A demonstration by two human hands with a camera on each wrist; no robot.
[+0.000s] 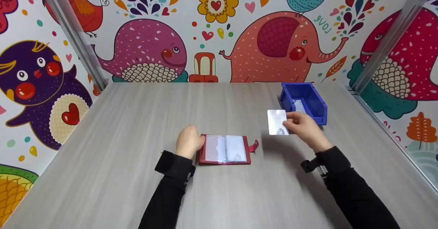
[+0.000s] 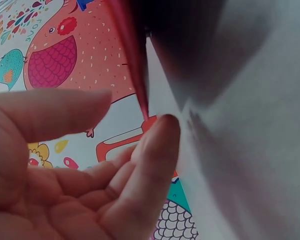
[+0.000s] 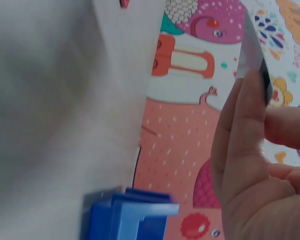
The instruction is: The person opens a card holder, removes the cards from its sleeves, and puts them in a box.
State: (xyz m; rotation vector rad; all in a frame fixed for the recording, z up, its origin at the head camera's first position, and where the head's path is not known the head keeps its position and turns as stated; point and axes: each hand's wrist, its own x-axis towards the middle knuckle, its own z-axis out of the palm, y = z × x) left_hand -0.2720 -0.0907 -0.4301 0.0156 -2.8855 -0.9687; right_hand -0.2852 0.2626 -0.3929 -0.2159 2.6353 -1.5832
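Note:
A small red card holder [image 1: 248, 153] lies opened on the table, with clear plastic sleeves inside and a strap on its right. My left hand [image 1: 189, 141] is at its left edge; in the left wrist view, the thumb [image 2: 72, 112] and fingers stand apart, with a fingertip right at the red edge. Above the table, between the holder and a blue bin, my right hand [image 1: 303, 128] pinches a whitish card [image 1: 276, 121] between thumb and fingers. That card appears nearly edge-on in the right wrist view.
The blue bin [image 1: 323, 111] stands at the back right, with a whitish card [image 1: 298, 105] inside. Walls [image 1: 212, 44] printed with cartoon animals enclose the back and sides of the light wood-grain table [image 1: 137, 119].

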